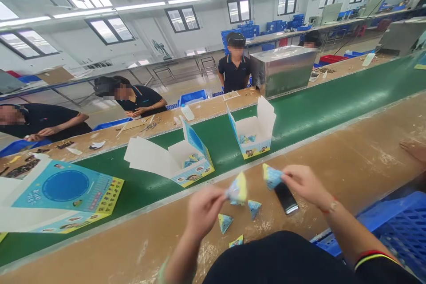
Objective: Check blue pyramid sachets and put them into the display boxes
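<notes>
Pinched in my left hand (205, 208) is a blue and yellow triangular packet (238, 189), slightly blurred. My right hand (304, 183) grips another such packet (273, 176) by its corner, above a black phone (286, 198) lying on the brown table. Between and below my hands, more packets rest on the table: one (254, 208) near the middle, one (225, 222) beside my left wrist, and one (236, 241) partly hidden by my clothing. Beyond my hands, an open box (254, 148) with several packets inside stands on the green conveyor belt.
Further left on the belt (219, 142) are a second open box (196, 173) holding packets and a large open box (66, 191). Several people work across the belt, near a metal housing (286, 71). A blue crate (399, 226) sits at the lower right.
</notes>
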`<state>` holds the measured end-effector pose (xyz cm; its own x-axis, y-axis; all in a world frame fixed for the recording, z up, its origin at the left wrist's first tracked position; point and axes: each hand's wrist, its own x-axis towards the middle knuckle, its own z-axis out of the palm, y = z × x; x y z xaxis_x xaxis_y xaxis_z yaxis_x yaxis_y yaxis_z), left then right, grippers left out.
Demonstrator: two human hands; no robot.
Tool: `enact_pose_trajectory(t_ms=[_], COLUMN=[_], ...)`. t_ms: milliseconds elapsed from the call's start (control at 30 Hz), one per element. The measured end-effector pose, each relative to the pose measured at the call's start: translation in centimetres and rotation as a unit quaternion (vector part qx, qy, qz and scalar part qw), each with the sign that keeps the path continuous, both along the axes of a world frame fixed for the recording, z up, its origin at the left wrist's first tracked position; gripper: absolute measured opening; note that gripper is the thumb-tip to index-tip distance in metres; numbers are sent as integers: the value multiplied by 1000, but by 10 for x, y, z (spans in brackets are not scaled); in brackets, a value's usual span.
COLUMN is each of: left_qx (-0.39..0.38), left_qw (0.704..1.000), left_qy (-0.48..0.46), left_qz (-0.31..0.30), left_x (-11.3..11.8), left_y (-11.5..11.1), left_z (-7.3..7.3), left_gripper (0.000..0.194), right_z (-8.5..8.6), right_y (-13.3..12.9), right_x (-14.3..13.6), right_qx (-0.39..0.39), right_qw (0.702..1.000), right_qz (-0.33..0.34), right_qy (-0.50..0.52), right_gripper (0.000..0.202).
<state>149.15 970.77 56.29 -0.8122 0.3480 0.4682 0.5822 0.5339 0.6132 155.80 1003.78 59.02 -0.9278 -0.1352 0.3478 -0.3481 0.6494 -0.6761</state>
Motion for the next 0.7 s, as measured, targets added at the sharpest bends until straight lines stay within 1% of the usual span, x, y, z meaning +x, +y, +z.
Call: enact_pose_trajectory(t_ms=[33,67,100,133,167,200,233,267,333,367,400,433,467,500,533,567,600,633,700], left_qx=[-6,-2,9,21,24,25,23,21,20,20,20,19,16,12,6,-3,-13,-30,-103], left_qw=[999,997,992,985,982,981,981,980,979,979,979,980,981,982,981,979,976,972,967], left_qy=[-32,-73,-109,-132,-134,-133,-132,-130,-127,-124,-120,-118,-118,-122,-130,-142,-156,-168,-175], left_qz=[-5,18,60,112,129,139,143,146,156,160,161,158,152,146,142,145,153,159,156], left_x=[-12,-27,-45,-65,-87,-109,-130,-149,-176,-182,-184,-180,-173,-161,-146,-128,-105,-79,-17], left_y=[17,36,56,76,94,109,121,131,139,137,131,121,107,88,66,40,13,-14,-65], left_z=[-7,-13,-18,-22,-24,-24,-22,-19,-12,-11,-12,-16,-23,-35,-51,-71,-94,-119,-171], left_gripper=[25,26,26,25,24,22,19,21,34,38,39,38,36,35,35,36,37,41,61], right_z=[-19,-36,-51,-62,-68,-71,-70,-67,-61,-60,-61,-67,-78,-92,-110,-131,-153,-175,-215], right_y=[-5,-9,-13,-16,-18,-19,-20,-20,-17,-16,-14,-14,-16,-19,-25,-33,-42,-52,-72], right_x=[-16,-33,-52,-73,-94,-116,-139,-159,-193,-203,-208,-207,-200,-187,-170,-148,-123,-97,-46], right_qx=[1,-1,-3,-4,-5,-6,-6,-5,-1,3,8,13,20,28,36,42,52,70,130], right_qw=[999,994,987,981,976,973,972,971,969,968,967,966,967,969,972,975,976,976,965], right_qz=[-26,-66,-115,-149,-178,-197,-206,-212,-218,-221,-223,-222,-215,-199,-175,-143,-105,-62,22], right_qy=[-45,-84,-111,-121,-124,-120,-116,-114,-118,-121,-125,-130,-135,-142,-153,-166,-182,-198,-228], right_gripper=[35,36,37,37,38,39,41,42,43,42,42,42,42,41,41,42,48,61,93])
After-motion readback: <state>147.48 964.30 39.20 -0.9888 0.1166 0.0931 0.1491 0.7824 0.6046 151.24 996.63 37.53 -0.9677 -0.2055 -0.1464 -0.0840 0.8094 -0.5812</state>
